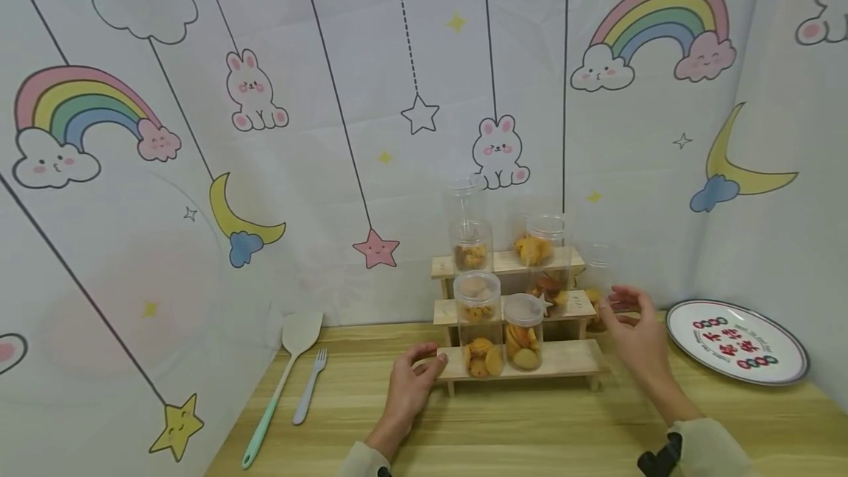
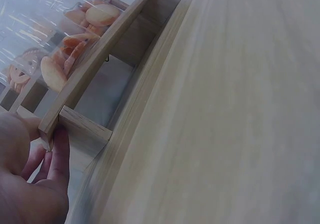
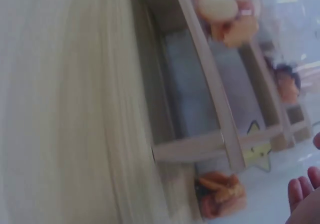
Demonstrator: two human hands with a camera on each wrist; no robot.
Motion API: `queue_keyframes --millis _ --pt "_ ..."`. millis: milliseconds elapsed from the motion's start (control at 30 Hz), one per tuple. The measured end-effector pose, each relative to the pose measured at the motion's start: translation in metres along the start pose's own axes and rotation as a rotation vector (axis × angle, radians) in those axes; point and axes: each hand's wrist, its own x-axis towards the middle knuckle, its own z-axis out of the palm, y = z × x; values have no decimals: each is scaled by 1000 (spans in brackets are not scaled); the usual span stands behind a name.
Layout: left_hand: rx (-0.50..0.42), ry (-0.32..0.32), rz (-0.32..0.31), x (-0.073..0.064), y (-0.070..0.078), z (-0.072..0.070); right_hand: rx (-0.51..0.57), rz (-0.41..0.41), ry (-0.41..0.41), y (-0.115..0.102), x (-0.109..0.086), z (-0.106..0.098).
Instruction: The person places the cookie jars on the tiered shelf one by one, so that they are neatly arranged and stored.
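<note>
A three-step wooden rack (image 1: 563, 359) stands on the table, bearing several clear plastic jars of dried fruit or biscuit pieces. My left hand (image 1: 412, 389) pinches the left end of its lowest step; in the left wrist view the fingers (image 2: 61, 156) curl under the board's end. Two lidded jars, a taller one (image 1: 478, 322) and a shorter one (image 1: 523, 333), stand on that step. To the right of the rack, my right hand (image 1: 636, 333) is raised with its fingers spread and loosely bent. Close by it, a clear jar (image 3: 222, 196) stands beside the rack, apart from the fingers.
A white oval plate (image 1: 685, 322) with red lettering lies at the right. On the left lie a turner (image 1: 289, 359) with a mint handle and a grey fork (image 1: 310, 386). A white patterned cloth (image 1: 331, 168) hangs around the table's back and sides.
</note>
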Motion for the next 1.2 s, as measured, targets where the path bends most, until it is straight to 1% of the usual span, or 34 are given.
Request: queue_keyframes --millis 100,167,233,333,433,567,600,767,833,933,1067,1200 --pt "-3 3 -1 0 -1 -1 -43 30 -6 9 11 -4" --pt "-2 2 -4 0 -1 -1 -89 42 -27 14 18 -4" --pt "-1 -1 -8 -1 -2 -2 -141 35 -53 16 24 -3" --pt "-2 -2 -17 0 -3 -2 -175 7 -93 17 35 0" --pt "-6 -5 -12 0 -4 -2 -186 -1 -135 15 48 3" --pt "-6 -11 4 0 -4 -2 -186 26 -181 12 62 5" --pt "-7 -11 -2 0 -3 -1 -190 35 -191 11 65 6" --pt "-10 -7 -12 1 -2 -1 -230 79 -256 10 72 6" --pt "-9 -3 -12 1 -2 0 -240 92 -268 11 72 5" --pt "-4 3 -7 1 -3 0 -232 109 -254 13 71 5" --pt "-2 6 -1 1 -3 0 -209 114 -206 13 67 4" --pt "-6 0 -4 1 -4 0 -171 90 -167 14 61 0"
